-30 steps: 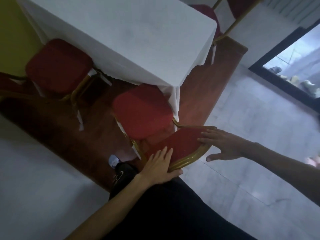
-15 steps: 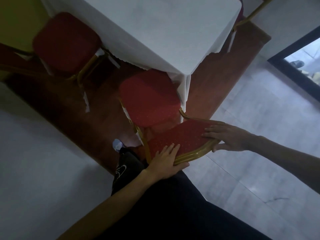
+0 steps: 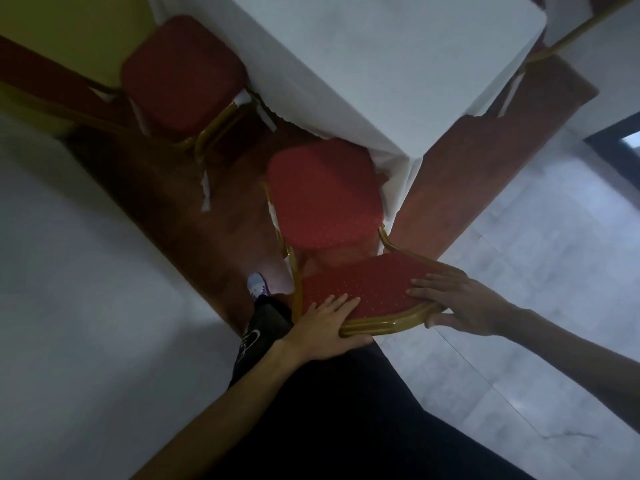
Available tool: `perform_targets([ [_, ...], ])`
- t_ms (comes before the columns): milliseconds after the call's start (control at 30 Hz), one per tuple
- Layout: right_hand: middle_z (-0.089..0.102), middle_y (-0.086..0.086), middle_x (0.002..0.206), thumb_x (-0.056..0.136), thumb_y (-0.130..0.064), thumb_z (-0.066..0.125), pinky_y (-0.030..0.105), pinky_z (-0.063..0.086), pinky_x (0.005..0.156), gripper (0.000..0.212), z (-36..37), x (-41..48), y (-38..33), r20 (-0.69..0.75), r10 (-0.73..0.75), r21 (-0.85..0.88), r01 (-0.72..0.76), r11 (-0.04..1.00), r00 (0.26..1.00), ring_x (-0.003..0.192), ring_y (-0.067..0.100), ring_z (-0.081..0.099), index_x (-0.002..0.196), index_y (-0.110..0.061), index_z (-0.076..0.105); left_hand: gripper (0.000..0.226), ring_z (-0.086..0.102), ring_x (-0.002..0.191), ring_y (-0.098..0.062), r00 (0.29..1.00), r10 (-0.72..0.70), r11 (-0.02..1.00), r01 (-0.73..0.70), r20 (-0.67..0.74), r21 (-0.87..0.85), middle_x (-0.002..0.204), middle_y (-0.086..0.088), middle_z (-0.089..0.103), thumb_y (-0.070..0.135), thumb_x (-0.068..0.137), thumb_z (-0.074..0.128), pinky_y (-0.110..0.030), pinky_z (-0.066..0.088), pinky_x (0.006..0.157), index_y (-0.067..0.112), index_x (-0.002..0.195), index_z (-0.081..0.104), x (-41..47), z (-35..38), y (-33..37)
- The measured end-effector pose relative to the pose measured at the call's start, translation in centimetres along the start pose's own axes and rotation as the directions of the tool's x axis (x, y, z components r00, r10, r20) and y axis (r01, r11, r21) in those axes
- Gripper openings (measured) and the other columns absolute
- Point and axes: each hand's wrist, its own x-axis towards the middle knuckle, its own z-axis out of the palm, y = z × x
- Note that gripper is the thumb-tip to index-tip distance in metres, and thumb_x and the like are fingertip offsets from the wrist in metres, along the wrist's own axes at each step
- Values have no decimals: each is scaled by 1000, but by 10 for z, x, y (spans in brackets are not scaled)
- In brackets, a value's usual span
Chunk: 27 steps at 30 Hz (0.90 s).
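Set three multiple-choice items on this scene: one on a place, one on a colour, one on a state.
1. Where does the red padded chair stand?
A) at a corner of the white-clothed table
B) on the table
C) overturned on tiles

2. What colour is its metal frame?
A) silver
B) gold
C) black

3. What do the left hand and right hand do?
A) hang free
B) carry a tray
C) grip the backrest

Key: A, its seat sits at that corner; B, the rim shines gold; C, thumbs under the rim, fingers on padding.
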Motion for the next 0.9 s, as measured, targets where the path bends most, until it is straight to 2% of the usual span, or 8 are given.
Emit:
perform_targets([
  [133, 53, -5, 145, 94, -74, 36, 47, 40, 107, 67, 7, 18, -27, -80, -2, 20, 3, 1000, 997, 129, 23, 55, 143, -32, 50, 94, 9, 150, -17, 1000, 9, 1000, -9, -23, -3, 165, 7, 10, 89, 79, 36, -46, 8, 121, 40, 155, 11, -13, -10, -33],
  [233, 58, -6, 140, 92, -76, 38, 38, 35, 107, 68, 14, 34, -51, -142, 8, 16, -6, 1000, 990, 125, 20, 58, 138, -31, 57, 96, 11, 150, -16, 999, 26, 999, -25, -40, 31, 164, 7, 13, 91, 77, 34, -43, 9, 121, 40, 155, 13, -25, -20, -56],
  [333, 60, -8, 138, 89, -77, 46, 31, 35, 105, 67, 19, 50, -74, -185, 44, 81, -29, 996, 982, 123, 16, 59, 135, -31, 60, 97, 14, 149, -13, 998, 20, 999, -18, -58, 45, 163, 9, 18, 91, 76, 38, -39, 12, 121, 39, 155, 17, -38, -30, -77],
  [467, 62, -10, 135, 84, -78, 53, 32, 40, 104, 68, 27, 75, -110, -271, 88, 153, -47, 987, 959, 122, 14, 60, 132, -31, 64, 100, 19, 147, -10, 997, 16, 998, -12, -71, 58, 160, 13, 23, 93, 71, 44, -35, 15, 119, 40, 153, 23, -53, -50, -110],
  [633, 59, -10, 138, 83, -77, 57, 41, 47, 104, 69, 35, 114, -158, -292, 170, 214, -108, 971, 941, 126, 15, 57, 135, -32, 61, 106, 20, 146, -9, 999, 43, 992, -43, -1, 122, 160, 14, 25, 97, 65, 43, -34, 16, 118, 40, 153, 25, -68, -88, -161],
  [800, 56, -12, 140, 85, -77, 55, 37, 33, 108, 68, 38, 152, -207, -287, 268, 243, -201, 949, 920, 128, 15, 55, 137, -33, 58, 110, 18, 147, -8, 990, 46, 982, -70, 135, 177, 161, 14, 22, 96, 62, 47, -39, 16, 120, 40, 153, 23, -77, -134, -205],
  [900, 57, -11, 139, 85, -77, 53, 40, 35, 106, 68, 39, 173, -234, -314, 328, 260, -251, 932, 891, 127, 17, 56, 136, -32, 59, 110, 19, 147, -9, 981, 75, 966, -116, 179, 231, 161, 13, 23, 97, 62, 47, -40, 18, 120, 39, 153, 25, -82, -159, -226],
])
